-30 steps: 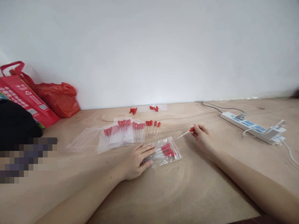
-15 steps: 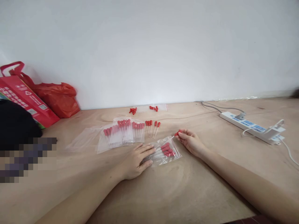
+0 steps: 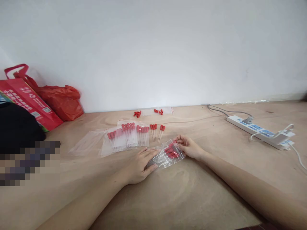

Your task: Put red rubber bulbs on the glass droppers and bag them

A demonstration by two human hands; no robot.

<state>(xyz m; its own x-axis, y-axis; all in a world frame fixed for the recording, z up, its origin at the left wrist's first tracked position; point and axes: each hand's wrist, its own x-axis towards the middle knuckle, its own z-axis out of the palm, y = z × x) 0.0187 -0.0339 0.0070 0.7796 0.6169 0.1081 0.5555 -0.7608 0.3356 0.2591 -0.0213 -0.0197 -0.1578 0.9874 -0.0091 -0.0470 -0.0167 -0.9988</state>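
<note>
A clear zip bag (image 3: 165, 165) lies on the wooden table between my hands, holding several glass droppers with red rubber bulbs (image 3: 173, 155). My left hand (image 3: 141, 165) rests flat over the bag's left end, fingers stretched out and thumb apart. At the bag's right-hand mouth, my right hand (image 3: 188, 147) has its fingers closed on a dropper (image 3: 174, 142); its glass stem lies in the bag, and the fingers partly hide its bulb. Just beyond the bag are several loose droppers (image 3: 153, 127) lying side by side.
Filled bags of droppers (image 3: 120, 140) overlap at centre left, beside a flat clear bag (image 3: 86, 143). Loose red bulbs (image 3: 137, 114) lie near the wall. A power strip (image 3: 254, 129) with cables sits at right. Red bags (image 3: 63, 102) and a black item (image 3: 20, 129) stand at left.
My right hand has moved left and slightly down, carrying the dropper from the bag's mouth further into it. My left hand stays on the bag.
</note>
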